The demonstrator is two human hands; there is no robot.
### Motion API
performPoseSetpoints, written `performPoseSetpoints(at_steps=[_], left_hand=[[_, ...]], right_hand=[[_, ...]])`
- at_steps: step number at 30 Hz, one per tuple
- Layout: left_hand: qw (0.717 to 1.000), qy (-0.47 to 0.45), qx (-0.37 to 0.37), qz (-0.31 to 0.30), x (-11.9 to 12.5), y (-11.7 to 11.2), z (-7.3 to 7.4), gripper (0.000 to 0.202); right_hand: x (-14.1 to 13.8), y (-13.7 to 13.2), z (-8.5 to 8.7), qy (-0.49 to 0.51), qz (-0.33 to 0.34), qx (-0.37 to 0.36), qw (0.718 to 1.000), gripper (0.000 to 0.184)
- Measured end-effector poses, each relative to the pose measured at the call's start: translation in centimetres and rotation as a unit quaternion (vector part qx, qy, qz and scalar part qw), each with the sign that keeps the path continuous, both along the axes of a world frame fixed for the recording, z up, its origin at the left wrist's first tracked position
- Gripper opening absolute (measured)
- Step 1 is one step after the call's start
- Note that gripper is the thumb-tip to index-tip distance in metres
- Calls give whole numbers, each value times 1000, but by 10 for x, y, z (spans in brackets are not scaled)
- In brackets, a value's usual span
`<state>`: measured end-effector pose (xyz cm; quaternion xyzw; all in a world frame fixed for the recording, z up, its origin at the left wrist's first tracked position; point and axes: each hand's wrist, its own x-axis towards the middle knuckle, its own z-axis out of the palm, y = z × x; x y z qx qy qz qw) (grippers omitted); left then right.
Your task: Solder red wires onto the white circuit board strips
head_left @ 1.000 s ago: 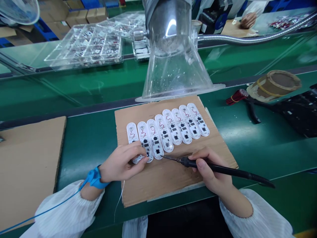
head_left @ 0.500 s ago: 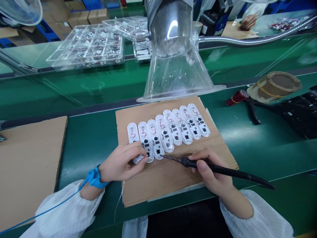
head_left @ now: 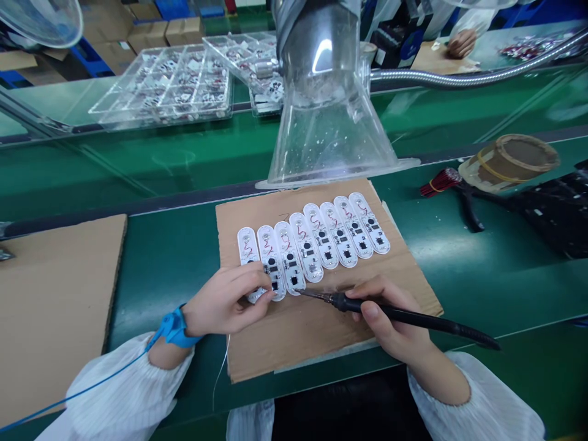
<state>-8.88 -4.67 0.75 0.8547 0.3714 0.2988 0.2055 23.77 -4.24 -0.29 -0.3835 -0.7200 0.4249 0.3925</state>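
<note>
My right hand grips a black soldering iron like a pen. Its tip meets the lower end of a white oval circuit board, third from the left in a slanting row of several such boards. Each carries black components and a curled red wire. My left hand is closed in a pinch over the lower parts of the two leftmost boards, partly hiding them. A thin solder wire trails from beneath this hand; its end at the fingertips is hard to see. Around the left wrist sits a blue strap.
The boards lie on a cardboard sheet. Above it hangs a clear fume hood. To the right are a red wire bundle, black-handled pliers and a round container. Parts trays and a co-worker's hand appear beyond.
The soldering iron and my right hand have shifted slightly left, the tip moving a little further onto the third board. My left hand stays in place.
</note>
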Motion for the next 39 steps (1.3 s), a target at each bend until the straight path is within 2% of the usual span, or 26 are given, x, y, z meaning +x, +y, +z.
performPoseSetpoints(at_steps=[5,8,13,15,18,23,27,39], left_hand=[[1000,17,-1,2,-1,0,6,7],[999,7,-15,33,-12,-1,12,11],[987,-105,-49,108,-34,-2,11,15],[987,-123,-57,87,-35,-4,8,13],[991,-108,-64,40,-30,-8,5,9],[992,-95,-63,58,-27,-10,2,10],[996,-63,-58,35,-28,-9,1,9],[997,-48,-42,34,-23,-6,5,8]], right_hand=[[1,1,-1,-8,8,3,1000,15],[1,-2,-2,35,-11,-18,999,15],[-15,-8,7,99,-77,-59,990,22],[-23,-11,8,105,-90,-60,989,22],[-28,-13,0,89,-75,-49,992,16],[-23,-14,-12,55,-65,-68,994,16],[-22,-12,-8,36,-72,-51,995,17],[-22,-12,-7,7,-42,-38,998,18]])
